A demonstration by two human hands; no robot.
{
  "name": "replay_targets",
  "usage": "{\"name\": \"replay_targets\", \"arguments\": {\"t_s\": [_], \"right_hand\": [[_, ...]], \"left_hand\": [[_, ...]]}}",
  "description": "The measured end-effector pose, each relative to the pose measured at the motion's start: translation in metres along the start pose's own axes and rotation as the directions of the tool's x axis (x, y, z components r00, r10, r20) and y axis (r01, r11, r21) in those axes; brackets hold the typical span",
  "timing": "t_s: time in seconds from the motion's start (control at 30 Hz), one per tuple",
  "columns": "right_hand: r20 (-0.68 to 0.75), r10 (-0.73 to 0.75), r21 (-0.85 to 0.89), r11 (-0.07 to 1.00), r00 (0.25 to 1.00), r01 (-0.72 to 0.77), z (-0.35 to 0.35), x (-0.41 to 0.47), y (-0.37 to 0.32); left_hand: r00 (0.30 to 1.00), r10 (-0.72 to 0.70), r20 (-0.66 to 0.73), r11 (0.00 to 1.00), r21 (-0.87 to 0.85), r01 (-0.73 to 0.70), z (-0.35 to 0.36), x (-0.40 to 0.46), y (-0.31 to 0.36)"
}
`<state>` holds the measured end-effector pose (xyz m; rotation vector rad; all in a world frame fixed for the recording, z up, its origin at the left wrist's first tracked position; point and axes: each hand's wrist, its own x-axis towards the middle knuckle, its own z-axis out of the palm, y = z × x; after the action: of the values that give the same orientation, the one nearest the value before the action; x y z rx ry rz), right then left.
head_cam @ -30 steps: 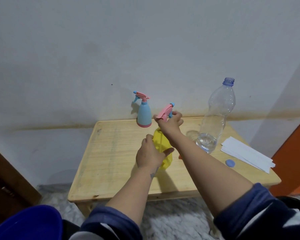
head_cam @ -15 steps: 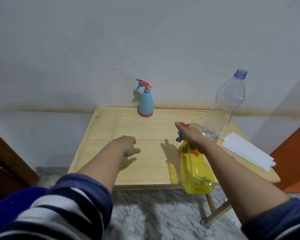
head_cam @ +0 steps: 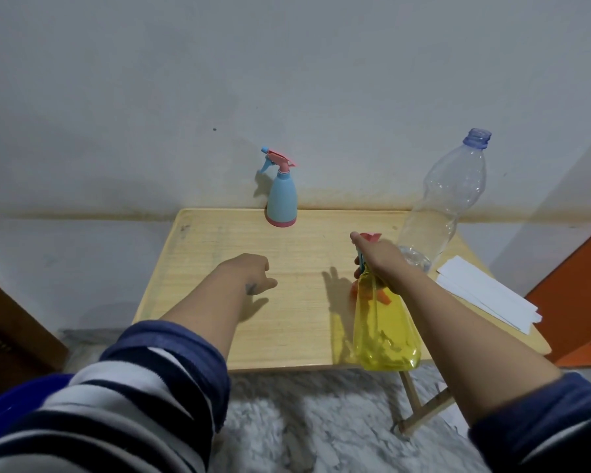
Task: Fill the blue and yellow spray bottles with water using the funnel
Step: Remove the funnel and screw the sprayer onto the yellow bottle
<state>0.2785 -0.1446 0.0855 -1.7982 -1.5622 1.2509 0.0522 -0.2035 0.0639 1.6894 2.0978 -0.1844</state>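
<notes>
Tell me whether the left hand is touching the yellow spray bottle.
Apart. The head view shows bare table between the left hand and the yellow spray bottle.

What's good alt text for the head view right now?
The right hand grips the yellow spray bottle by its pink sprayer head, lifted over the near edge of a wooden table. The left hand hovers empty; a blue spray bottle and uncapped clear bottle stand behind.

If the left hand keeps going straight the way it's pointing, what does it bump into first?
Probably the blue spray bottle. The left hand hovers over the bare table and points toward the back wall, a bit to the right, where that bottle stands. Nothing else shows in between, though depth is hard to judge.
</notes>
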Motion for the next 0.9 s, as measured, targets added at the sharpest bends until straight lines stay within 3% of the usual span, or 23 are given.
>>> {"name": "replay_targets", "arguments": {"t_s": [0.33,0.53,0.63,0.77,0.9], "right_hand": [[0.201,-0.033,0.076,0.997,0.979,0.018,0.021,-0.003,0.000],[0.137,-0.049,-0.002,0.999,0.989,0.049,0.040,-0.008,0.009],[0.182,-0.075,-0.049,0.995,0.980,0.085,0.044,-0.010,0.011],[0.332,-0.028,0.000,1.000,0.943,0.030,0.048,-0.022,0.020],[0.339,0.013,-0.010,1.000,0.941,-0.010,0.052,-0.032,0.034]], "left_hand": [[1.000,-0.025,-0.016,1.000,-0.011,0.025,0.000,0.003,-0.007],[0.999,-0.038,-0.028,0.999,-0.014,0.037,0.003,0.001,-0.015],[0.999,-0.041,-0.018,0.999,-0.025,0.040,0.006,0.000,-0.018],[0.999,-0.045,-0.008,0.998,-0.036,0.045,0.012,-0.003,-0.020],[0.999,-0.047,0.002,0.998,-0.046,0.047,0.017,-0.005,-0.018]]}}
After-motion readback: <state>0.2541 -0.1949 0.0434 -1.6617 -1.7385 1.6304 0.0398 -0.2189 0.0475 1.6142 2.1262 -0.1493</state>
